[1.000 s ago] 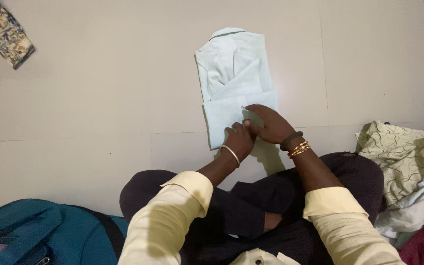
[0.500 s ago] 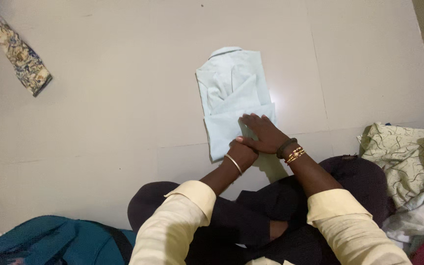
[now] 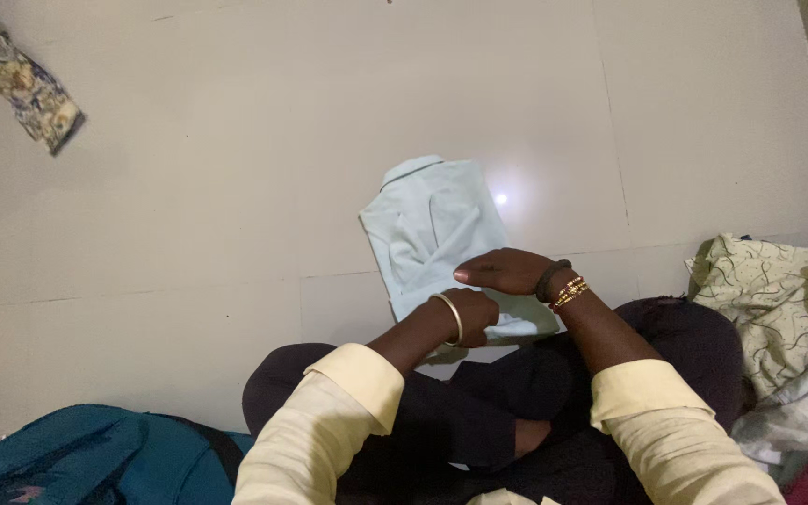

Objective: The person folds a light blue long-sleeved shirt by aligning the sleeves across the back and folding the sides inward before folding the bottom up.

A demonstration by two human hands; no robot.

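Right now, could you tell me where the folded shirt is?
The folded shirt lies on the floor in the middle of the head view, just ahead of the knees, its near end under the left hand and right hand.

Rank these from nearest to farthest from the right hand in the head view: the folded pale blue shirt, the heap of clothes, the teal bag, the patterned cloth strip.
1. Folded pale blue shirt: directly under the right hand, touching it.
2. Heap of clothes: on the floor to the right.
3. Teal bag: lower left corner.
4. Patterned cloth strip: far upper left corner.
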